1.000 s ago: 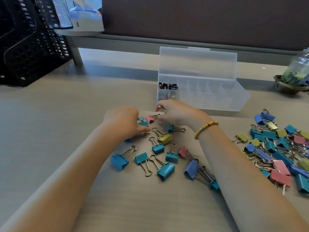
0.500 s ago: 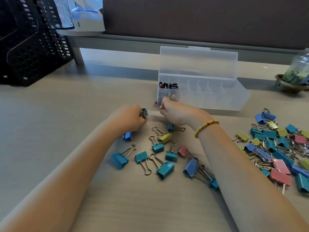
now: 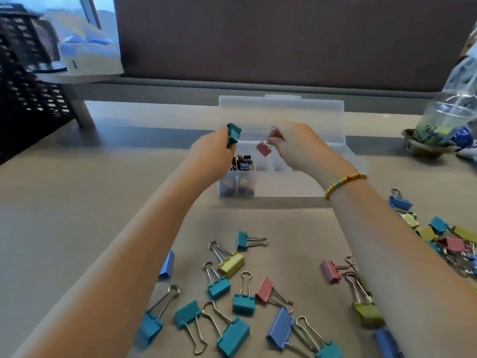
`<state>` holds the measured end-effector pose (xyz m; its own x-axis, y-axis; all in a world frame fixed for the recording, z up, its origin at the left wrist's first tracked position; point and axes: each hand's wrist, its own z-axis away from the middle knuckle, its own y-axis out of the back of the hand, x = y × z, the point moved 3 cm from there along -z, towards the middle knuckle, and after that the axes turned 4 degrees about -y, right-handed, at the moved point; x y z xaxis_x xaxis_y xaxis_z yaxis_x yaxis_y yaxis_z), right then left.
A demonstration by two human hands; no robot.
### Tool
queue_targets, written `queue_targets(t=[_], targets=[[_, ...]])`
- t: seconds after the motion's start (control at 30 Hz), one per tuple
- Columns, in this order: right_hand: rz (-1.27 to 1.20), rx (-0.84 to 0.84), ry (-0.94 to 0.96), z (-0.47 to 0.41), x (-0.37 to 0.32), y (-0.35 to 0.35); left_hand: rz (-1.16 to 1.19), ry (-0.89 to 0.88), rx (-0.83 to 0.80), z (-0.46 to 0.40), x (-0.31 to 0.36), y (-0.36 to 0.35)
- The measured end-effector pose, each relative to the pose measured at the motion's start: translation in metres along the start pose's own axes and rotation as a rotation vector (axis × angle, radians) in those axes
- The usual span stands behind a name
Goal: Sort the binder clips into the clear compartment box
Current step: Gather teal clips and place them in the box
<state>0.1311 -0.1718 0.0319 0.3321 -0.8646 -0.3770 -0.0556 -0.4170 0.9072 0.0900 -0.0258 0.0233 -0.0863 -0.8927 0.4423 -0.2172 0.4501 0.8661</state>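
The clear compartment box (image 3: 281,186) stands open at the table's middle, lid up, with small clips in its leftmost compartment (image 3: 241,162). My left hand (image 3: 210,155) hovers over that left end and grips a teal binder clip (image 3: 233,133). My right hand (image 3: 300,148) is above the box's middle and pinches the wire handle of a small pink binder clip (image 3: 263,148), which dangles over the compartments. Several loose teal, blue, pink and yellow clips (image 3: 232,288) lie on the table between my forearms.
A second heap of coloured clips (image 3: 449,244) lies at the right edge. A plastic cup on a dish (image 3: 438,125) stands at the back right. A black mesh organiser (image 3: 23,81) fills the back left, beside a white box (image 3: 87,58) on a shelf.
Both hands have lifted from the table to above the box, each carrying a clip. The view has moved closer to the box.
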Motion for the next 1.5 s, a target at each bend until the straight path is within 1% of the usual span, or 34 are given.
queue_targets(t=[0.07, 0.13, 0.2, 0.4, 0.5, 0.63, 0.8, 0.9, 0.97, 1.1, 1.2, 1.27, 1.3, 1.4, 1.47, 1.5], targets=[[0.136, -0.039, 0.0, -0.013, 0.004, -0.002, 0.013, 0.008, 0.001, -0.011, -0.003, -0.006], [0.266, -0.122, 0.008, -0.019, 0.005, -0.008, 0.033, 0.016, -0.005, -0.018, -0.006, -0.013], [0.366, -0.158, 0.053, -0.021, 0.008, -0.014, 0.05, 0.024, -0.008, -0.022, -0.009, -0.018], [0.661, -0.106, 0.196, -0.021, -0.008, -0.023, 0.242, 0.036, 0.001, -0.022, -0.015, -0.017], [0.73, -0.108, 0.23, -0.027, -0.01, -0.027, 0.265, 0.044, -0.014, -0.021, -0.017, -0.016], [0.734, -0.205, 0.2, -0.032, -0.005, -0.03, 0.281, 0.059, -0.014, -0.021, -0.022, -0.012], [0.586, -0.327, 0.079, -0.036, 0.007, -0.034, 0.287, 0.061, -0.016, -0.021, -0.02, -0.008], [0.423, -0.419, -0.009, -0.038, 0.013, -0.029, 0.289, 0.054, -0.025, -0.02, -0.019, -0.009], [0.296, -0.422, -0.049, -0.036, 0.015, -0.022, 0.276, 0.051, -0.033, -0.02, -0.018, -0.01], [0.141, -0.302, -0.069, -0.033, 0.014, -0.014, 0.252, 0.045, -0.051, -0.021, -0.017, -0.013], [0.014, -0.185, -0.04, -0.032, 0.006, -0.011, 0.248, 0.042, -0.064, -0.021, -0.015, -0.016], [-0.08, -0.114, -0.072, -0.034, 0.005, -0.011, 0.247, 0.04, -0.067, -0.021, -0.015, -0.015], [-0.127, -0.113, -0.098, -0.035, 0.007, -0.012, 0.249, 0.041, -0.065, -0.021, -0.015, -0.015], [-0.191, -0.121, -0.135, -0.036, 0.011, -0.016, 0.258, 0.042, -0.07, -0.02, -0.014, -0.014], [-0.206, -0.049, -0.14, -0.036, 0.014, -0.015, 0.259, 0.041, -0.077, -0.02, -0.014, -0.015], [-0.168, -0.011, -0.135, -0.037, 0.015, -0.014, 0.258, 0.037, -0.077, -0.02, -0.013, -0.015]])
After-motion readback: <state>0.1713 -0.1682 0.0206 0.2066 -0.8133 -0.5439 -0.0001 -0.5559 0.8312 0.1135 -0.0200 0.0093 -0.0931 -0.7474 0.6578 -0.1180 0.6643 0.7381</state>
